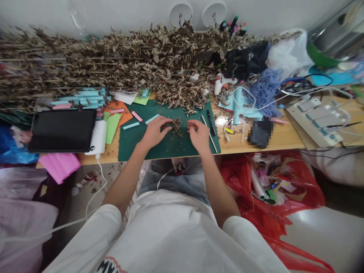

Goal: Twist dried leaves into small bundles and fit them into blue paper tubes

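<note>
A small heap of crumbled dried leaves (177,127) lies on the green cutting mat (136,146) between my hands. My left hand (155,132) is at the heap's left edge, thumb and forefinger apart with a gap between them. To the right of the heap, my right hand (199,134) has its fingers curled in towards the thumb; whatever is in them, if anything, is too small to make out. Short rolled paper tubes, one pink (137,116) and two blue (131,126), rest on the mat. A thin wooden stick (209,134) and a black pen (211,122) lie right of my right hand.
Dried leafy stalks (127,57) bank up along the wall. Left are a tablet (62,130), a white power bank (98,138) and stacked blue tubes (91,96). Right are a glue gun (223,83), blue yarn (265,91), a power strip (315,119) and, below, a red bag (309,185).
</note>
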Available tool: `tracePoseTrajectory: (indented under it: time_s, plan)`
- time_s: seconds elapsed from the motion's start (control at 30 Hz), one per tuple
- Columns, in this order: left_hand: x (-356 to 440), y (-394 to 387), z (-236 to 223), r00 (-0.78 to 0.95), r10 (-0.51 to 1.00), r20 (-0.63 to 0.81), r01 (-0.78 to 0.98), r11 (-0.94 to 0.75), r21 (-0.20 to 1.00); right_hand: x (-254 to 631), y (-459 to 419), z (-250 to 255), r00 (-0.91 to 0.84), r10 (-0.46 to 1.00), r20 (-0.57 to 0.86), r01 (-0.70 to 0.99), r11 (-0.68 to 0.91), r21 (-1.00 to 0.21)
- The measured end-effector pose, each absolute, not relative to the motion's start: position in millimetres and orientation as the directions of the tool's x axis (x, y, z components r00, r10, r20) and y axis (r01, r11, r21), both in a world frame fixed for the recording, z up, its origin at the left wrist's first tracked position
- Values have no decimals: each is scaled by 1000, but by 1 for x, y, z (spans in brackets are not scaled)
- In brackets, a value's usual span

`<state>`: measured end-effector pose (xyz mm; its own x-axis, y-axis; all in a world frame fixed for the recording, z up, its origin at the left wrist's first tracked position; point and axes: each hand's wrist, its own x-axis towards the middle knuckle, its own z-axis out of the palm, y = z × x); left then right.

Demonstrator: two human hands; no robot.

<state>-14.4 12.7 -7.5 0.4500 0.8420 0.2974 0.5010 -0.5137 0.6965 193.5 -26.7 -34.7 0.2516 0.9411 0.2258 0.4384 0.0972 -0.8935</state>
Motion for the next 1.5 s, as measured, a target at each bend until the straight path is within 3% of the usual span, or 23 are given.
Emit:
tracePoseTrajectory:
  time_s: [0.1,0.23,0.4,0.53,0.63,0.83,0.93,1.03,1.23,1.33,1.5]
  plan:
    - [-30,11,-2,548,812,202,570,-539,620,202,-28,-30,219,941,256,564,92,-821]
    - [-33,14,-6,593,789,159,620,-574,536,191,-13,-22,80,939,336,667,200,-718]
    - [-12,29,-21,532,824,197,594,-528,606,183,10,-24,-87,955,285,649,271,-710]
    - [-3,34,-18,523,826,211,519,-505,690,196,5,-25,-32,966,258,549,233,-803]
    - [-13,28,-3,467,860,205,545,-463,699,204,-11,-19,-25,965,262,579,228,-783]
    - [-47,16,22,588,808,-25,708,-500,499,205,-32,-5,-186,974,129,693,223,-685]
    - [-42,16,21,611,787,-91,718,-501,483,200,-22,-6,-213,972,98,704,222,-674]
    - [-24,17,12,620,783,-52,697,-519,495,193,-8,-9,-239,966,102,706,245,-665]
    - [-3,16,-6,474,859,193,626,-484,611,190,-3,-8,-214,960,184,653,280,-704]
    - [-19,12,-2,494,860,131,641,-462,613,195,-8,-6,-217,963,157,627,261,-734]
    - [-34,20,-5,649,753,109,588,-587,557,196,-6,-6,-263,962,73,664,236,-709]
